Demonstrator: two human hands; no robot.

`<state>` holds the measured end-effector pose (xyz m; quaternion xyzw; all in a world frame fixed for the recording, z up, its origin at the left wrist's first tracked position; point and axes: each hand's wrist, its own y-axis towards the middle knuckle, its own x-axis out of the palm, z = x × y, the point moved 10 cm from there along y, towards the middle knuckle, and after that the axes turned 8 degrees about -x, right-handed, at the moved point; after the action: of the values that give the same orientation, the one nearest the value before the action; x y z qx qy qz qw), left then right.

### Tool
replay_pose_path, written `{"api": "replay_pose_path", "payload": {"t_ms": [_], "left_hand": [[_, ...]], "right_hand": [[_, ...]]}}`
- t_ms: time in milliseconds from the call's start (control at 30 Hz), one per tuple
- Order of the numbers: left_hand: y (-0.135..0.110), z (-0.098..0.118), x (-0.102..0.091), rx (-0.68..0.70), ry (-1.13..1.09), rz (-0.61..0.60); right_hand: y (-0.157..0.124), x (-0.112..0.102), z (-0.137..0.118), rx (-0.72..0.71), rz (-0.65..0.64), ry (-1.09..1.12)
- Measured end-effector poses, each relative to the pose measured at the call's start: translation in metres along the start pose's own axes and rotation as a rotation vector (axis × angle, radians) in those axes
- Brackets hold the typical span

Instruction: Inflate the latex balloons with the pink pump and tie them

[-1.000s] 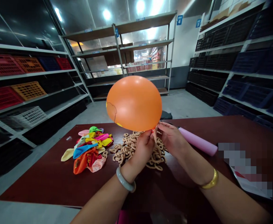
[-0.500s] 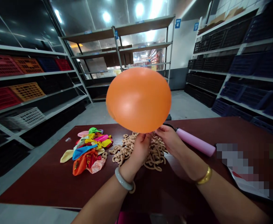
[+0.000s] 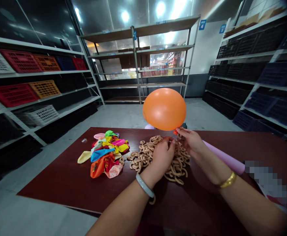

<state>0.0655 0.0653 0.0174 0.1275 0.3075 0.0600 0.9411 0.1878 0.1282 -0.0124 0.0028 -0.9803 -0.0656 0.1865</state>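
Right hand (image 3: 191, 143) pinches round orange balloon (image 3: 165, 109) by neck (image 3: 175, 132). Left hand (image 3: 163, 154) half-curled above tan curved pieces (image 3: 143, 158); cannot tell hold.

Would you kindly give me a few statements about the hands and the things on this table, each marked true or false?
1. The right hand holds the orange balloon at its neck end. True.
2. The uninflated balloons lie left of the beige curled pieces. True.
3. The left hand rests on the uninflated balloons. False: the left hand is at the beige curled pieces.
4. The gold bangle is on the left wrist. False: the gold bangle is on the right wrist.
5. The pink cylinder lies on the table. True.
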Motion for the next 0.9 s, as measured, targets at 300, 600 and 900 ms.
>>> {"api": "replay_pose_path", "payload": {"t_ms": [300,600,900], "left_hand": [[0.002,-0.005,-0.005,0.001,-0.082,0.040],[-0.017,0.028,-0.039,0.196,-0.151,0.183],[-0.041,0.051,-0.083,0.502,-0.244,0.438]], "right_hand": [[0.116,-0.002,-0.007,-0.044,0.003,-0.306],[0.100,0.091,0.022,-0.131,-0.478,-0.673],[-0.003,0.241,0.087,-0.289,-1.073,-0.725]]}}
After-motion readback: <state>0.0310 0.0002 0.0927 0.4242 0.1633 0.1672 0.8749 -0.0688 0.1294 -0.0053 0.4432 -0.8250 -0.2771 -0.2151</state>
